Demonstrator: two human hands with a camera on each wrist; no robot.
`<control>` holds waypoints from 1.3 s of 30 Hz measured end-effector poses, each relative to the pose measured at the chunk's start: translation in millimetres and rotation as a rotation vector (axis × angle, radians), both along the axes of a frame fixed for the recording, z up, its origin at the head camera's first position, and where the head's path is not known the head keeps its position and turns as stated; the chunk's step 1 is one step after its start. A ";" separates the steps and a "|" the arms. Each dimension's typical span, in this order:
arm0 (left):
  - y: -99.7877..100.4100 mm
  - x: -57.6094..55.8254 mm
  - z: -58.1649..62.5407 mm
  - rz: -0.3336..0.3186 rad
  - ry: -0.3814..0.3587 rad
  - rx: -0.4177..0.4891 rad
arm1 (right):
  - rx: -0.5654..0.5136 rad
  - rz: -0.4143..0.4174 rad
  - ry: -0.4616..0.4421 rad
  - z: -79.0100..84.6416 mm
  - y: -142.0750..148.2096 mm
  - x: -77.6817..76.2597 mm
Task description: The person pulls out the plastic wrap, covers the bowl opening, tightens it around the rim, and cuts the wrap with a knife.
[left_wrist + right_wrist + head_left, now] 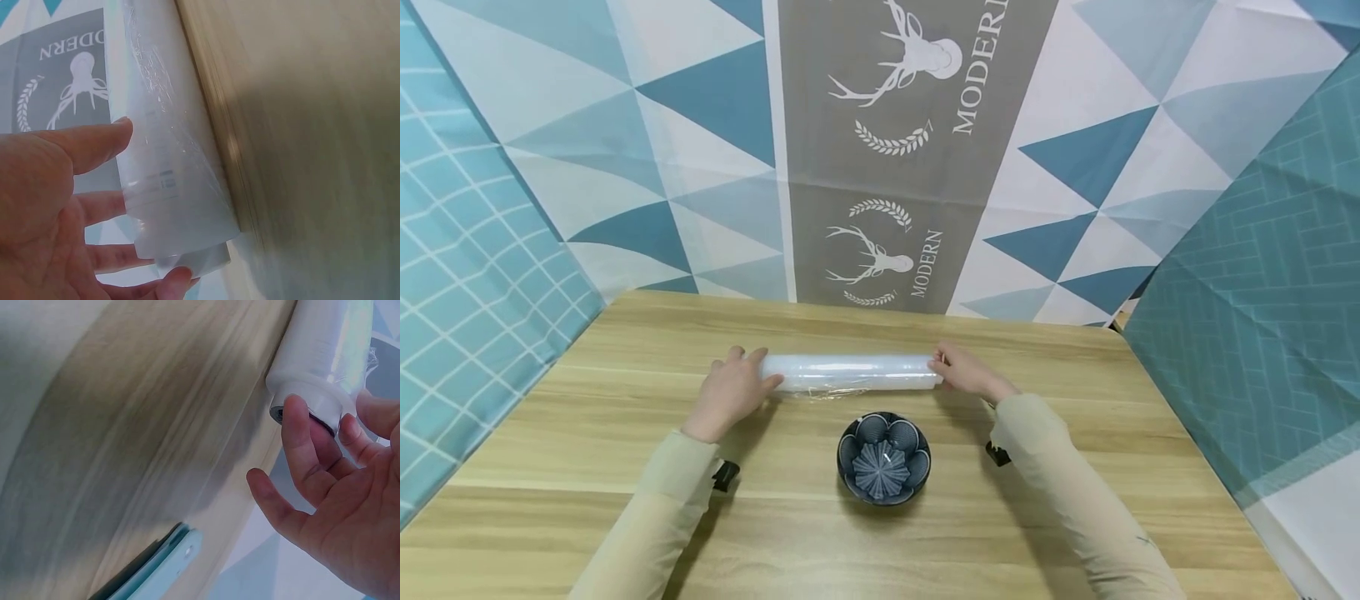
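A clear roll of plastic wrap (857, 372) lies crosswise toward the far side of the wooden table, its loose film edge crinkled along the near side. My left hand (735, 390) grips its left end; in the left wrist view the thumb (103, 147) lies against the film and the other fingers reach behind the roll (169, 187). At the right end, my right hand (962, 371) holds the core tube. The right wrist view shows its fingers (303, 444) curled at the protruding tube (306, 403). A dark blue bowl (883, 458) with a petal pattern stands nearer, between the forearms.
Patterned cloth (880, 167) with deer heads hangs behind the wooden table (805, 533). Tiled-pattern cloth (475, 275) covers the left side, and teal cloth (1262, 317) the right. A pale teal bar (169, 562) shows low in the right wrist view.
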State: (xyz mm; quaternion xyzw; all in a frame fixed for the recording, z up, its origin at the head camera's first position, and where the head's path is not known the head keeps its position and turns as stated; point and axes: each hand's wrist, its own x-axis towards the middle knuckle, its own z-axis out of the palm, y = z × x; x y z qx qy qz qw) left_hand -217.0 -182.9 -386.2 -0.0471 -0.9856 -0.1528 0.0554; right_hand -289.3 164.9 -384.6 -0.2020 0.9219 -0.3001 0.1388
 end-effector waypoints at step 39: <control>39.3 -11.7 -0.6 -0.080 -0.066 -0.027 | -0.113 -0.105 -0.070 -7.1 59.1 27.7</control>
